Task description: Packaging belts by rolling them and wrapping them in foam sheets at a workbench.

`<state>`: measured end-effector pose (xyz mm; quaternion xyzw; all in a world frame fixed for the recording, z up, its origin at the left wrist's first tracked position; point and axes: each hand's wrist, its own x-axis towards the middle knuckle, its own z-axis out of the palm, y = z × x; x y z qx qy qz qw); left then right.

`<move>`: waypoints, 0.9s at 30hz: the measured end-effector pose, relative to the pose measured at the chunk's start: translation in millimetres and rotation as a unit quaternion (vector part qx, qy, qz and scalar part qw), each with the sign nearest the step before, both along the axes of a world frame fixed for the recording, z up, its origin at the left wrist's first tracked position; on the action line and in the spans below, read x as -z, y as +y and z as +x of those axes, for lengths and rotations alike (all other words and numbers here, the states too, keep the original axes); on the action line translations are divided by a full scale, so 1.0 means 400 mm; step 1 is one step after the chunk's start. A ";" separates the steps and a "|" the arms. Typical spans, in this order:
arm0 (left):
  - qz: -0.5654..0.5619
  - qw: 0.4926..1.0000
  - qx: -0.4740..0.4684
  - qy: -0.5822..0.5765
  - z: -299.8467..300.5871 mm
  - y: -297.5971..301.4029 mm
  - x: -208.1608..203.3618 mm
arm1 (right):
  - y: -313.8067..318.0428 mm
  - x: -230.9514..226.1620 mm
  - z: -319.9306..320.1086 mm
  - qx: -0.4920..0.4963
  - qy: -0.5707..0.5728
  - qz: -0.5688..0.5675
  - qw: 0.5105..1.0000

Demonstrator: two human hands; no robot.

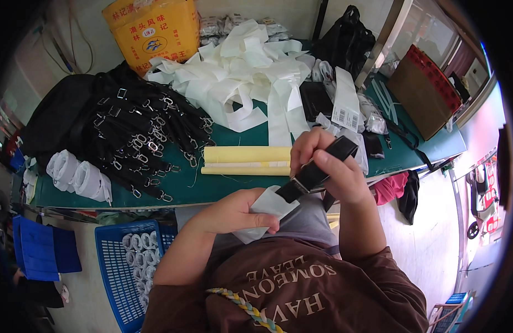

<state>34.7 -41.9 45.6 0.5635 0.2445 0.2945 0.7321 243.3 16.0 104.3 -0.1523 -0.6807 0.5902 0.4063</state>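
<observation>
Green table (184, 192) on the far side, mostly hidden under limp white strips (248, 61) &, at left, tangled black straps (115, 102) w/ shiny metal clips (140, 140). Near side, by the table's edge, my left hand (231, 213) pinches a thin, papery white sleeve (272, 204); my right hand (345, 175), fingers curled, grips a flat, folded black band (313, 176), partly hidden by them. Its near end's at the sleeve's mouth; can't tell if it's inside.
</observation>
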 end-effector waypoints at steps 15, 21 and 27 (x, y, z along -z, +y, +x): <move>0.058 0.983 -0.168 0.036 0.043 -0.017 -0.033 | -0.009 -0.051 -0.028 0.047 -0.208 0.062 0.975; 0.172 0.956 -0.208 0.117 0.043 -0.003 -0.031 | -0.002 -0.048 -0.026 0.042 -0.234 0.097 0.967; -0.012 0.997 -0.044 -0.068 0.047 0.010 -0.051 | 0.027 -0.033 -0.039 -0.108 -0.205 0.220 0.948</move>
